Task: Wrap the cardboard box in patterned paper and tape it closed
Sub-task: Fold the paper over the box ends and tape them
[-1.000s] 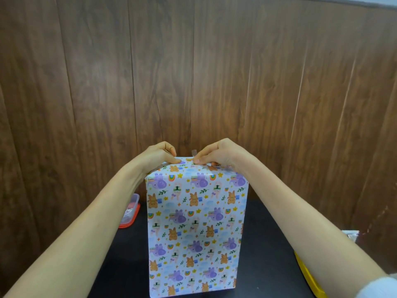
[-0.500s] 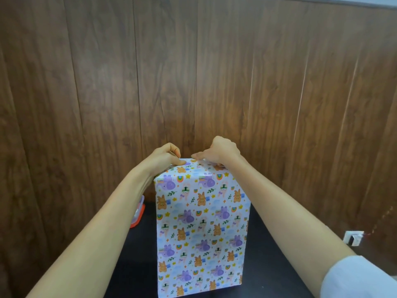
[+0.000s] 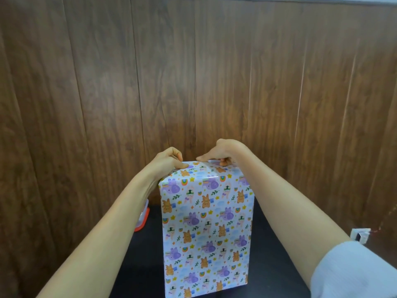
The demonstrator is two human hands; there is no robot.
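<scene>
Left hand: at the top left corner of the wrapped box. The fingers are curled and the thumb is laid flat on the front top edge, pinching the patterned paper there. The forearm is bare.

Right hand: on the top of the box, right of centre. The thumb stretches left along the top edge and the fingers are curled down onto the folded paper, gripping it; one fingertip shows at the front edge. The two thumbs lie near each other but apart. A white sleeve is pushed up the right arm.

Wrapped box: one, tall, standing upright on end at the middle of the desk. The front face is fully covered in paper. The top is hidden behind the hands; whether tape is on it cannot be told.

Patterned paper: white ground with purple and orange animals, rainbows, stars and leaves.

Desk: black top, set against a wood-panelled wall.

Container: clear, red-rimmed, left of the box, partly hidden behind the left forearm.

Wall fitting: white, low on the right.
</scene>
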